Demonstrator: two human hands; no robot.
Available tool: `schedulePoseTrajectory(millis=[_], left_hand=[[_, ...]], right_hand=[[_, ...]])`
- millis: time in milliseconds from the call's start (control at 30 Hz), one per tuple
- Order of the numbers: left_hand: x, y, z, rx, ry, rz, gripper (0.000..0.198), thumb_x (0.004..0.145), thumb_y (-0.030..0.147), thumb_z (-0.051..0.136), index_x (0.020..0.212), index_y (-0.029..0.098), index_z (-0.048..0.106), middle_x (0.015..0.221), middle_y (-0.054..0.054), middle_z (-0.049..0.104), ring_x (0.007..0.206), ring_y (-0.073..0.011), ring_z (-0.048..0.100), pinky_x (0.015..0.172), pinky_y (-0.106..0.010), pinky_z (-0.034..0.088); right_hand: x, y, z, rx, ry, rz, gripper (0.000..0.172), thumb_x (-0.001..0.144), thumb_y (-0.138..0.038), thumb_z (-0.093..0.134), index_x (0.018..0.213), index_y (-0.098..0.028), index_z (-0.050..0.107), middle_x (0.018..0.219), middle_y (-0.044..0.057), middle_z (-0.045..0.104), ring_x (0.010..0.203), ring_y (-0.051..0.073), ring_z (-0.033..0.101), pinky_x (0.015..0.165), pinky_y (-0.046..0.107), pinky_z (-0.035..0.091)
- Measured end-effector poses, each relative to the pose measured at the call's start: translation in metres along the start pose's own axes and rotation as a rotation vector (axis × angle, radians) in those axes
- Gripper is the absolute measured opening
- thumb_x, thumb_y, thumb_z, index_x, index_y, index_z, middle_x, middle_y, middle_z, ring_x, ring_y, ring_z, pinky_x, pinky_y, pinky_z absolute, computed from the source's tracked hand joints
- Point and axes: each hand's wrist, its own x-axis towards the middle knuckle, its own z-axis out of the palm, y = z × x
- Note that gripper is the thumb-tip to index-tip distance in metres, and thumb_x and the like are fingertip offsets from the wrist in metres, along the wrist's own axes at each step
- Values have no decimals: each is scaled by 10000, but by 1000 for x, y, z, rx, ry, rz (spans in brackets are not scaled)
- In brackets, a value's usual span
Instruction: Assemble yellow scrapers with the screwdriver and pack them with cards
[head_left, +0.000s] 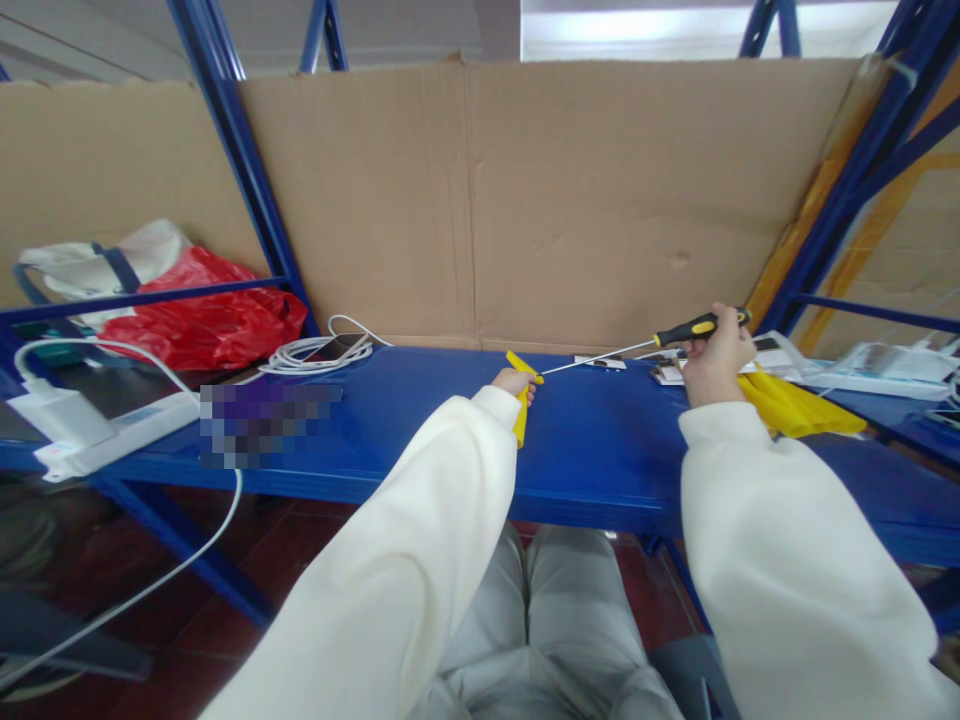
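My right hand (718, 358) is wrapped around the black and yellow handle of a long screwdriver (684, 331), raised at the right of the shelf. Its thin metal shaft slopes down to the left, towards my left hand (514, 382). That hand is closed on a yellow cloth (521, 425), whose ends stick out above and below the fingers. The shaft's tip meets the cloth at the fingers; whether it is gripped inside is hidden. Another piece of yellow fabric (799, 405) lies beside my right wrist, partly covered by it.
A blue shelf (435, 400) is backed by cardboard (585, 200). On the left are a coiled white cable (319, 355), a power strip (142, 432) with a plugged-in charger, and a red plastic bag (217, 315). White adapters and cables (892, 368) lie at the right, near a blue post (840, 190).
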Motion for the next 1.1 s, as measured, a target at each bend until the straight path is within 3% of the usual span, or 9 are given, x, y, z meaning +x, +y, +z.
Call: schedulePoseTrajectory(millis=[200,500,833,967,1100], left_hand=[[1,-1,-1,12,28,4,146,929,120,619,785,126,602,458,72,444,364,-54,402,412,-179,337],[0,0,-1,44,30,17,74,932,106,592,920,95,663,462,64,465,383,-74,430,460,-198,393],[4,0,-5,48,97,30,112,918,58,584,840,100,651,437,67,439,379,-73,432,441,-193,379],[5,0,-5,43,129,31,92,900,86,636,811,108,649,441,64,445,377,-71,429,432,-191,376],[5,0,-6,57,137,32,77,908,79,605,854,102,655,440,61,445,375,-76,431,424,-191,371]], right_hand=[[13,9,-3,-20,-56,-28,287,869,-158,615,675,-247,424,564,-76,426,446,93,394,330,192,339],[1,3,-2,-80,-9,47,343,949,-178,585,661,-224,404,517,-87,416,408,64,365,337,140,349],[8,1,-4,-44,-179,194,381,999,-205,392,620,-237,411,441,-64,334,400,110,358,368,213,431],[1,1,-5,-185,-152,119,405,1005,-235,414,601,-243,398,427,-72,291,383,116,350,351,215,396],[-2,4,-8,-331,-121,-22,367,984,-272,513,627,-242,431,444,-77,351,381,106,337,318,203,323]])
